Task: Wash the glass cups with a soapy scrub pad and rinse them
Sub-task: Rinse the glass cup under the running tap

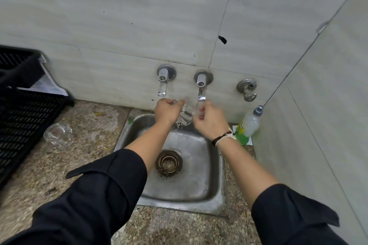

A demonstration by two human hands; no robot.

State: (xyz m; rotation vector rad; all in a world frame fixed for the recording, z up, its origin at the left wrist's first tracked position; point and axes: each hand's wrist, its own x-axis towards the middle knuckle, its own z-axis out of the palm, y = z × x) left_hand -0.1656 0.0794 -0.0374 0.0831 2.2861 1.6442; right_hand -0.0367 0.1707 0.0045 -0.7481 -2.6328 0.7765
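Clear glass cup, tilted, held over far edge of steel sink, under right chrome wall tap. We grip it w/ left hand, fingers curled round; right hand pinches its rim side. 2nd clear glass cup on speckled stone counter, left, beside black slatted plastic crate. Green-label soap bottle far right of sink.

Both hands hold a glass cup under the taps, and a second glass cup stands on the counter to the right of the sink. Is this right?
Not quite. In the head view the second glass cup is on the counter to the left of the sink, not the right. Both hands do hold a cup under the taps.
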